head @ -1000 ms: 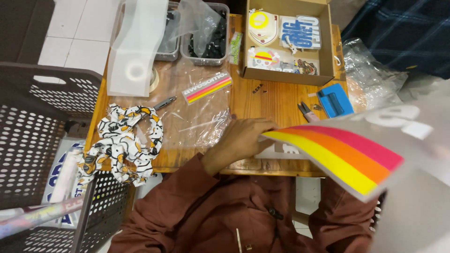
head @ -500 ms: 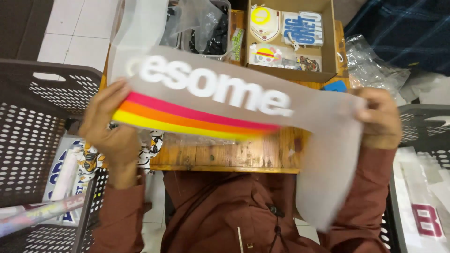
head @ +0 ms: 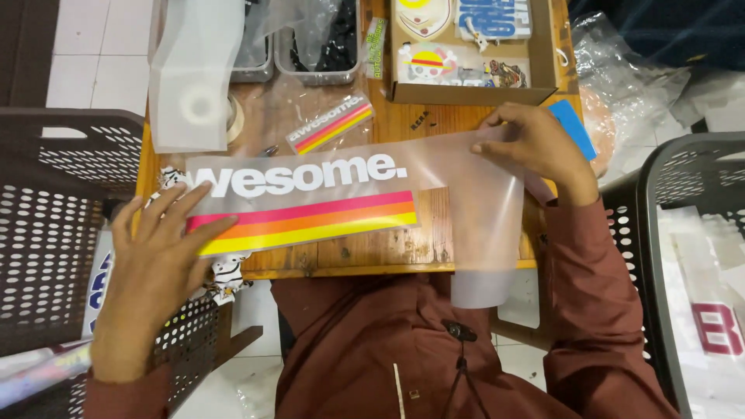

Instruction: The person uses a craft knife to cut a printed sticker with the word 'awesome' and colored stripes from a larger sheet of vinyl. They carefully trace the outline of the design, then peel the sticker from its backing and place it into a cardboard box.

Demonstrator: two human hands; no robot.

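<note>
**op:** Striped sticker sheet (head: 303,203) is down flat on the wooden table (head: 403,124) now. Half a second back it was held up in the air between both hands, so the laying-down part looks done. Nearest me, left hand (head: 155,252) is open, fingers spread and pressing on the sheet's left end. Right hand (head: 535,143) is off the sheet's right end, pinching the edge of the clear film (head: 481,225), which hangs over the table's near edge.

**reply:** So is the film coming off or going on?

**op:** Can't tell from here. Just beyond the sheet there's a smaller striped sticker (head: 330,124), and past that a cardboard box (head: 473,50) of stickers. Dark baskets (head: 62,209) sit either side of the sheet.
</note>
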